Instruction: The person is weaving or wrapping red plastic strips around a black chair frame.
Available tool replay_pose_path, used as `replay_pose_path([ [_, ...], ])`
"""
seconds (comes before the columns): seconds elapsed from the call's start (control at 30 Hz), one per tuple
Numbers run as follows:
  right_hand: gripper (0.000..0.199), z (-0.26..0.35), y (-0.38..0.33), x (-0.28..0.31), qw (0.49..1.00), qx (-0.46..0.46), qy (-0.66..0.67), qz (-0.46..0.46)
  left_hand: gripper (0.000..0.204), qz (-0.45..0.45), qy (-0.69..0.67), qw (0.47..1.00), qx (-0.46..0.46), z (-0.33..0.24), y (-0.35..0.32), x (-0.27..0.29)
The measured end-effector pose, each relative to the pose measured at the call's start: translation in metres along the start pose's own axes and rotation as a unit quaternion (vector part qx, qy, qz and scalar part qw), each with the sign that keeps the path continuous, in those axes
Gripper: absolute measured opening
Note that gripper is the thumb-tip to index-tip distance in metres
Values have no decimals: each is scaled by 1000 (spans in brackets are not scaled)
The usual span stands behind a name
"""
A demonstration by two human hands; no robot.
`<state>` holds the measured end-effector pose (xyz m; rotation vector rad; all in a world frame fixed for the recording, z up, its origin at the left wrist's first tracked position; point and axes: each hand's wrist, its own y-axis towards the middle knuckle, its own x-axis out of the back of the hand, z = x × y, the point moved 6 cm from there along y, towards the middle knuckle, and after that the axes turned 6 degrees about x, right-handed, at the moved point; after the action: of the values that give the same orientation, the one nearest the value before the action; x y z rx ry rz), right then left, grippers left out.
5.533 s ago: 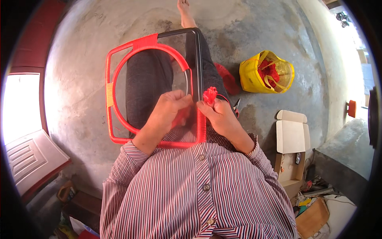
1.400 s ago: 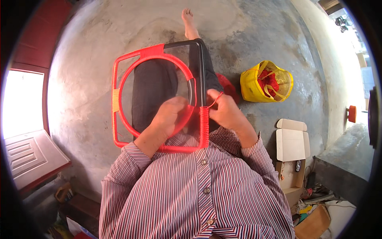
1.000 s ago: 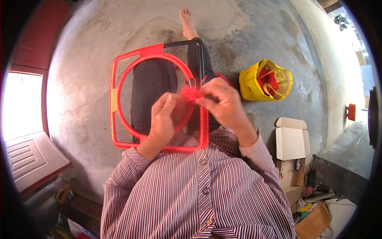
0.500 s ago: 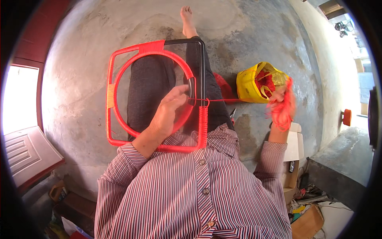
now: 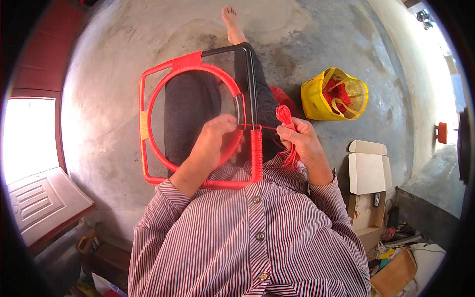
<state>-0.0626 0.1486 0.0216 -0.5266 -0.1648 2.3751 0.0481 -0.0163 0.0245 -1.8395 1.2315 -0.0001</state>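
Observation:
A square black tube frame (image 5: 253, 84) with a round inner ring (image 5: 157, 94) lies across my lap. Red cord wraps most of both; the frame's upper right corner and a short stretch of the ring are bare black. At the ring's right side, my left hand (image 5: 210, 141) is closed, its fingertips pinching the red cord where it meets the ring, some fingers below the ring. The strand spans the frame's right bar to my right hand (image 5: 305, 144), which is closed around a looped bundle of red cord (image 5: 284, 115). Yellow wrapping (image 5: 144, 125) marks the left bar.
A yellow bag (image 5: 311, 101) with red cord inside stands on the concrete floor (image 5: 277, 29) to the right. Beyond my right arm lies an open cardboard box (image 5: 367, 171), with clutter behind it. A white panel (image 5: 47, 200) leans at the left, near a brown jug (image 5: 88, 243).
My right hand has come in from beside the yellow bag to near the frame, bringing the cord bundle. My left fingers have closed at the ring's right side.

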Motion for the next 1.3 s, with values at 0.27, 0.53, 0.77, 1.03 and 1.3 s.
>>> replay_pose_path([
  [0.27, 18, -10, -27, 1, 998, -31, -48, 15, 7, 51, -47, 997, 42, 10, 2, 8],
  [0.53, 19, -22, -22, 106, 983, 13, 26, -181, 20, 22, -26, 999, 25, -13, -6, 9],
  [0.77, 24, -9, -18, 133, 918, 67, 183, -346, 29, 40, 21, 998, 36, 8, 3, 10],
  [1.03, 31, 65, 24, -84, 750, 393, -523, 97, 35, -32, 79, 948, -307, -19, -22, -11],
  [1.3, 24, 49, 24, -26, 782, 360, -505, -68, 20, -119, 94, 981, -119, 7, 4, 25],
])
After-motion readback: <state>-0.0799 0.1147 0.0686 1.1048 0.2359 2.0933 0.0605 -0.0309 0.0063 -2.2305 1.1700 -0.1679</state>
